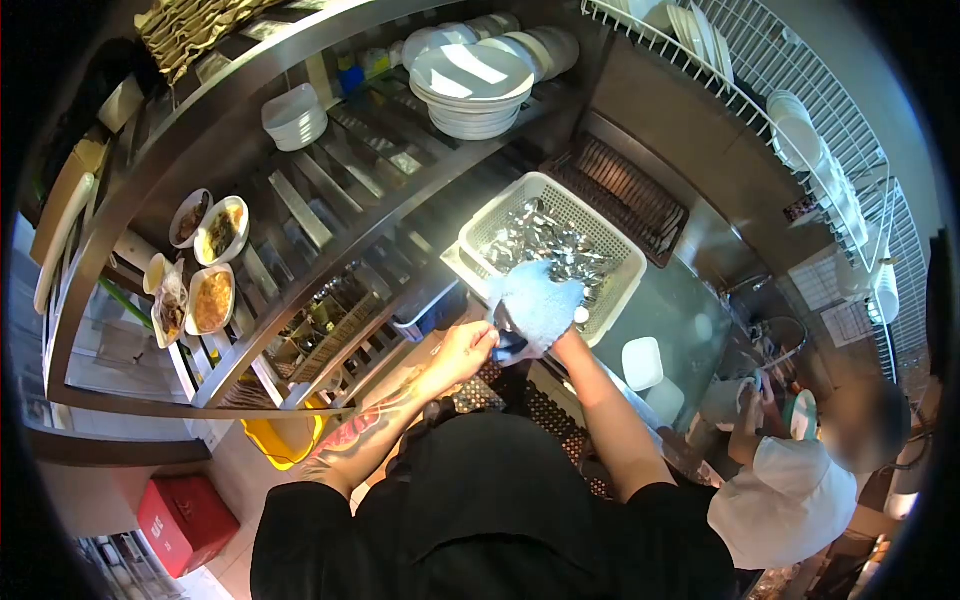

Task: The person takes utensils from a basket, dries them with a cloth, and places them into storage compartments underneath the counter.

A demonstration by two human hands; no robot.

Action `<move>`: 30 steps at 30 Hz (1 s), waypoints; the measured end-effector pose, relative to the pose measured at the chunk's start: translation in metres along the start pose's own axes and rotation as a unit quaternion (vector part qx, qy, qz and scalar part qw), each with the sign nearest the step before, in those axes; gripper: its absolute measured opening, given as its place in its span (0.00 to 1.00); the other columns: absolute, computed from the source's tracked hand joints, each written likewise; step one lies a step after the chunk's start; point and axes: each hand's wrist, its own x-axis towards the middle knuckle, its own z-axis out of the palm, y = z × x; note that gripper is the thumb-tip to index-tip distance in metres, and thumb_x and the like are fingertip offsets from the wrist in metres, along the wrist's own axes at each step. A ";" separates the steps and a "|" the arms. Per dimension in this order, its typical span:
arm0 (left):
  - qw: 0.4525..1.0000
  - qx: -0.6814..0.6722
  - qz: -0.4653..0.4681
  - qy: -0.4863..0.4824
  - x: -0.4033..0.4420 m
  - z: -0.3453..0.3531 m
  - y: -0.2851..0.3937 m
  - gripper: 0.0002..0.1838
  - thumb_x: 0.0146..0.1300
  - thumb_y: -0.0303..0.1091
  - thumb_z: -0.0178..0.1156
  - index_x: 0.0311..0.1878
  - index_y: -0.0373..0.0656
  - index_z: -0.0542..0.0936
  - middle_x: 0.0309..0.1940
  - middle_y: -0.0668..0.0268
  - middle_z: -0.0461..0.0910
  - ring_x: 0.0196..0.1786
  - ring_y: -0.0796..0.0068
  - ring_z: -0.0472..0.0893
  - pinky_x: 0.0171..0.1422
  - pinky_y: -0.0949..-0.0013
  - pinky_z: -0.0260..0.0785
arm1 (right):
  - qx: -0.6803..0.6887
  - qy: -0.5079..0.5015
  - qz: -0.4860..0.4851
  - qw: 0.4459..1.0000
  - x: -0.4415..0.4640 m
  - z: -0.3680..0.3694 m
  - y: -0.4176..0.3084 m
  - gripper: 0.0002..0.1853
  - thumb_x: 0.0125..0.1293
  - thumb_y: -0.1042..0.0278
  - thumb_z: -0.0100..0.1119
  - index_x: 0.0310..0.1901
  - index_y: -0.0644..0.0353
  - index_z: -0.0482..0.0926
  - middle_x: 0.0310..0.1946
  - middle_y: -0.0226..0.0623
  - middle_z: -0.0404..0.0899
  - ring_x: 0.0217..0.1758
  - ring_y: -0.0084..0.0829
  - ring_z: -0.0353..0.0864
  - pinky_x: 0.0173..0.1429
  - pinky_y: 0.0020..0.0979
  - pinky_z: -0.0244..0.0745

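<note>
A light blue cloth (541,302) covers most of my right hand (566,342), which grips it in front of my body. My left hand (470,348) is closed beside the cloth, fingers pinched at its left edge. Something dark and shiny (511,338) shows between the two hands; its kind is not clear. Just beyond the cloth stands a white perforated basket (628,290). It holds a heap of shiny metal cutlery (550,240), partly hidden by the cloth.
Left is a slatted metal shelf (300,210) with stacked plates (472,85) and food bowls (211,300). A white container (642,363) sits on the counter (660,310). A dish rack (750,90) hangs above. A person in white (785,500) works at the sink on the right.
</note>
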 end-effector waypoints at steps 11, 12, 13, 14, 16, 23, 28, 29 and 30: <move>0.991 -0.037 0.079 0.098 0.022 0.002 0.016 0.13 0.76 0.34 0.56 0.34 0.40 0.79 0.18 0.76 0.71 0.22 0.86 0.66 0.26 0.75 0.58 | 0.244 0.091 0.281 0.924 -0.010 0.028 -0.029 0.09 0.65 0.65 0.60 0.31 0.61 0.78 0.32 0.47 0.77 0.40 0.45 0.77 0.44 0.38 0.74; 0.989 -0.097 0.064 0.089 0.018 0.000 0.018 0.13 0.77 0.35 0.56 0.33 0.40 0.79 0.18 0.75 0.72 0.21 0.87 0.66 0.26 0.76 0.58 | 0.128 0.040 0.126 0.983 -0.010 0.014 -0.028 0.09 0.66 0.65 0.60 0.31 0.61 0.78 0.32 0.46 0.77 0.39 0.45 0.76 0.44 0.37 0.73; 0.978 -0.183 0.026 0.095 0.018 -0.006 0.021 0.14 0.77 0.37 0.56 0.35 0.40 0.81 0.19 0.74 0.75 0.20 0.87 0.69 0.25 0.77 0.60 | 0.195 0.091 0.142 0.966 -0.011 0.016 -0.031 0.10 0.66 0.65 0.58 0.30 0.61 0.79 0.31 0.45 0.77 0.40 0.47 0.77 0.45 0.40 0.73; 0.956 -0.269 0.015 0.119 0.022 -0.013 0.027 0.13 0.78 0.37 0.56 0.38 0.40 0.82 0.21 0.72 0.78 0.22 0.87 0.72 0.27 0.80 0.64 | 0.195 0.092 0.140 0.966 -0.008 0.009 -0.031 0.10 0.66 0.65 0.58 0.30 0.61 0.79 0.31 0.45 0.77 0.40 0.47 0.77 0.45 0.40 0.73; 0.906 -0.376 0.011 0.195 0.038 -0.021 0.020 0.14 0.78 0.38 0.55 0.39 0.39 0.82 0.24 0.72 0.79 0.25 0.88 0.74 0.31 0.81 0.66 | 0.408 -0.059 0.245 0.877 0.015 -0.035 -0.034 0.09 0.66 0.66 0.57 0.31 0.61 0.80 0.29 0.44 0.79 0.40 0.47 0.79 0.44 0.45 0.72; 0.916 -0.389 0.004 0.098 0.040 -0.006 0.005 0.17 0.73 0.32 0.60 0.58 0.31 0.83 0.59 0.59 0.82 0.62 0.71 0.78 0.69 0.65 0.68 | 0.020 -0.102 0.200 0.974 -0.010 0.042 -0.053 0.08 0.62 0.69 0.57 0.40 0.62 0.80 0.32 0.51 0.79 0.41 0.47 0.80 0.47 0.45 0.74; 0.850 -0.513 -0.102 0.069 0.034 -0.008 0.003 0.13 0.70 0.28 0.59 0.52 0.31 0.84 0.47 0.57 0.87 0.51 0.69 0.85 0.62 0.64 0.74 | 0.008 -0.144 0.208 0.967 -0.011 0.027 -0.067 0.09 0.63 0.65 0.58 0.35 0.61 0.83 0.32 0.49 0.81 0.35 0.46 0.84 0.39 0.44 0.79; 0.846 -0.513 -0.125 0.075 0.033 -0.005 -0.012 0.12 0.70 0.28 0.59 0.50 0.31 0.84 0.46 0.57 0.87 0.50 0.69 0.85 0.62 0.64 0.74 | 0.057 -0.147 0.208 0.965 -0.019 0.033 -0.068 0.10 0.64 0.63 0.58 0.35 0.60 0.83 0.30 0.47 0.81 0.32 0.45 0.85 0.34 0.43 0.80; 0.841 -0.514 -0.148 0.082 0.032 -0.003 -0.030 0.12 0.69 0.28 0.58 0.49 0.31 0.85 0.44 0.57 0.87 0.49 0.68 0.85 0.62 0.63 0.74 | 0.092 -0.106 0.213 0.967 -0.023 0.033 -0.075 0.10 0.65 0.62 0.58 0.38 0.59 0.83 0.31 0.48 0.81 0.31 0.47 0.85 0.33 0.45 0.79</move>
